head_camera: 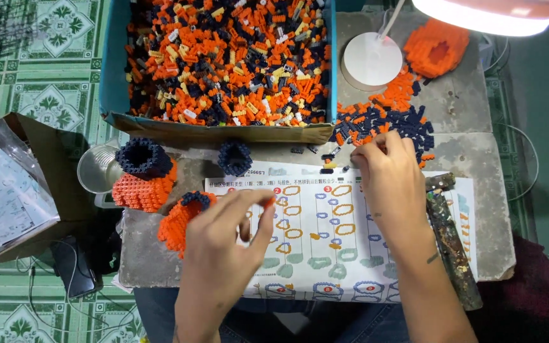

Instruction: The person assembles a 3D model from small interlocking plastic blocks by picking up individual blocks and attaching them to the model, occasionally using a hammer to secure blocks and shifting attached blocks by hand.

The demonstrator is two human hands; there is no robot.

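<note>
Head view, looking straight down: the left hand [227, 244] hovers over the printed instruction sheet [344, 254], thumb and forefinger closed on a small orange piece [268, 201], held just above the sheet's top row of diagrams, probably so it can be compared with the drawings. How much of the piece sits inside the pinch cannot be made out; only an orange tip shows.

Farther along the bench [471, 165], the right hand [386, 171] rests at the upper edge of the sheet, fingers curled down into the loose heap of orange and dark blue bricks [389, 121], which lies just beside the sheet within easy reach. Whether those fingers have closed on a brick cannot be told, since the tips are turned away and blurred against the heap.

A blue box [112, 63] full of mixed orange, dark and cream bricks stands at the far edge, its cardboard flap folded toward the sheet. Finished tube-like builds sit left of the sheet: a dark one on an orange base [144, 174], a small dark ring [234, 157], and an orange one [176, 222] partly hidden behind the left hand. Another orange build [436, 47] sits near the white lamp base [372, 60]; the lamp shade [484, 13] is cut off at the top edge. A worn, stained tool [449, 235] lies along the sheet's right side, its nature unclear.
</note>
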